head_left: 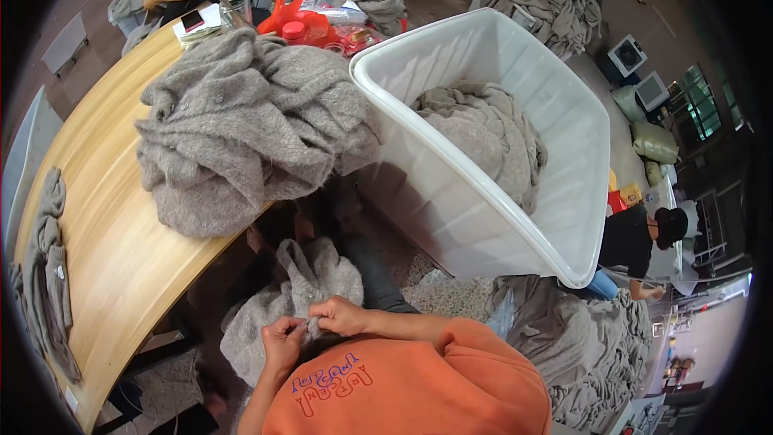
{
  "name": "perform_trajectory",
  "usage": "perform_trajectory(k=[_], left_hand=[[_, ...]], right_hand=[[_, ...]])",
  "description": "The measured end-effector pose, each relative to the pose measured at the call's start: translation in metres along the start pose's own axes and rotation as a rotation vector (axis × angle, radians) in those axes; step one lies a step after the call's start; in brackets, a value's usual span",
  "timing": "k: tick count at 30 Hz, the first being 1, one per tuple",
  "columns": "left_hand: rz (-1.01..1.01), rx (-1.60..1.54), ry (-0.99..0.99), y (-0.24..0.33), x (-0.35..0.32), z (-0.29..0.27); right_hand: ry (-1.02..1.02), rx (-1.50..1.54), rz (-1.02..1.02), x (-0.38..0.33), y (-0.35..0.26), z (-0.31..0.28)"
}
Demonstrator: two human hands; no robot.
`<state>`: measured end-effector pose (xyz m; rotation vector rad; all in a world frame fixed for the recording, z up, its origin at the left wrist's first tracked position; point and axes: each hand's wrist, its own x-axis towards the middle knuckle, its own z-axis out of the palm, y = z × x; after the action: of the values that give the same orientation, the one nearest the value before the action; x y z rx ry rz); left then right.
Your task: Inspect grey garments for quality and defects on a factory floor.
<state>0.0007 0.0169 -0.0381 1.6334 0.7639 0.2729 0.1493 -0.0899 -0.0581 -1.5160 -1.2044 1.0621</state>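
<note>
A fuzzy grey knitted garment [258, 318] lies bunched across my lap, below the table edge. My left hand [283, 343] is closed on a small bit of its knit, fingers pinched together. Close beside it, my right hand [340, 316] pinches the same gathered part, so the two hands almost meet. What the fingertips hold exactly is too small to make out beyond the grey knit. A large heap of similar grey knitwear [241, 129] covers the near part of the wooden table [121, 250].
A big white plastic bin [475, 185] with grey knitwear inside stands right of the table. More knitwear piles [596, 354] lie to the right and far back. A red bag [286, 12] and a phone [192, 21] sit on the table's far end. Two other people work nearby.
</note>
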Motion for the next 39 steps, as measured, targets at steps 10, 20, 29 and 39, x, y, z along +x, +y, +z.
perform_trajectory(k=[10,20,29,39], left_hand=[[0.25,0.17,0.104,-0.003,-0.002,0.003],[0.145,0.146,0.097,-0.002,0.0,0.004],[0.476,0.384,0.206,0.0,-0.001,0.009],[0.711,0.479,0.305,0.01,0.006,0.014]], right_hand=[[-0.078,0.218,0.282,-0.002,-0.011,0.0],[-0.014,0.096,0.113,0.001,0.01,0.009],[0.155,0.414,0.216,-0.003,-0.011,0.016],[0.318,0.257,0.215,-0.001,-0.027,0.017]])
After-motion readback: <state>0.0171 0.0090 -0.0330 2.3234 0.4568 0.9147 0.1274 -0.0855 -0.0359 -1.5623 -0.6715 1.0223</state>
